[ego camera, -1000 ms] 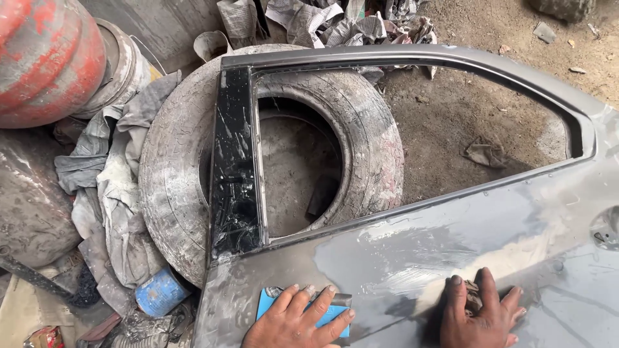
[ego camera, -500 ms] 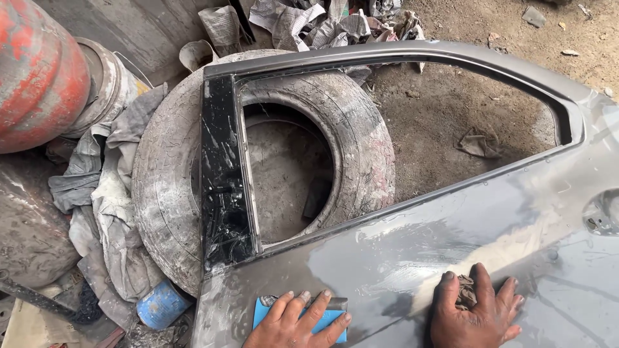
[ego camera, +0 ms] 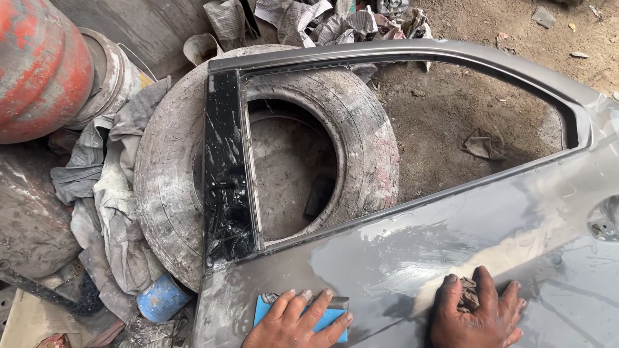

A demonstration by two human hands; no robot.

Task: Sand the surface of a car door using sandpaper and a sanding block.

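Observation:
A grey car door [ego camera: 451,238] lies flat, its wet, dull panel toward me and its window frame resting on an old tyre [ego camera: 167,187]. My left hand [ego camera: 296,322] presses a blue sanding block [ego camera: 264,309] against the panel near the bottom edge of view. My right hand [ego camera: 480,316] lies flat on the panel to the right, with a crumpled dark piece of abrasive paper [ego camera: 467,293] under its fingers. A black pillar strip [ego camera: 225,174] runs up the door's left side.
A red cylinder [ego camera: 39,64] and a metal drum sit at the upper left. Grey rags [ego camera: 109,200] lie beside the tyre, with a small blue can [ego camera: 161,298] below. Crumpled newspaper [ego camera: 322,19] lies at the top. Bare dirt ground shows through the window opening.
The view has shifted slightly. Both hands have slid a little on the panel and stay pressed on the block and the paper.

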